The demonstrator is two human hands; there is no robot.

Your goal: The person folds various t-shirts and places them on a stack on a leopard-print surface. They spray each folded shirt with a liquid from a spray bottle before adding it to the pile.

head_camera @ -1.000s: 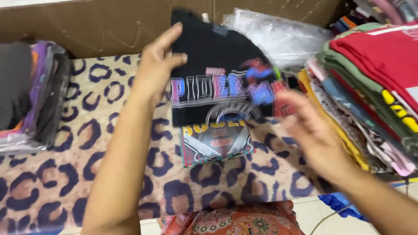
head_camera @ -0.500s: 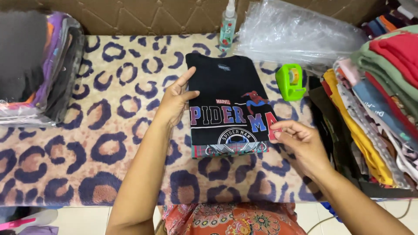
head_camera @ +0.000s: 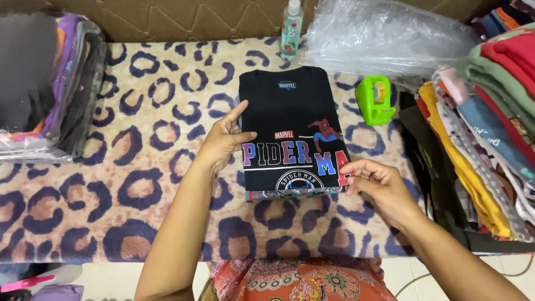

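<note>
A folded black T-shirt (head_camera: 290, 120) with a colourful print lies flat on a leopard-print mat (head_camera: 128, 184), on top of another folded garment whose patterned edge (head_camera: 278, 194) shows below it. My left hand (head_camera: 225, 139) rests against the shirt's left edge, fingers apart, thumb on the fabric. My right hand (head_camera: 376, 187) pinches the shirt's lower right corner between fingers and thumb.
A stack of bagged folded clothes (head_camera: 47, 89) stands at the left. A tall pile of folded coloured shirts (head_camera: 490, 134) fills the right. A green tape dispenser (head_camera: 374, 99), clear plastic bags (head_camera: 390, 36) and a small spray bottle (head_camera: 291, 28) sit behind the shirt.
One second ago both hands held the shirt raised and were lowering it. It now lies flat and squared on the mat, with my hands at its left edge and lower right corner.
</note>
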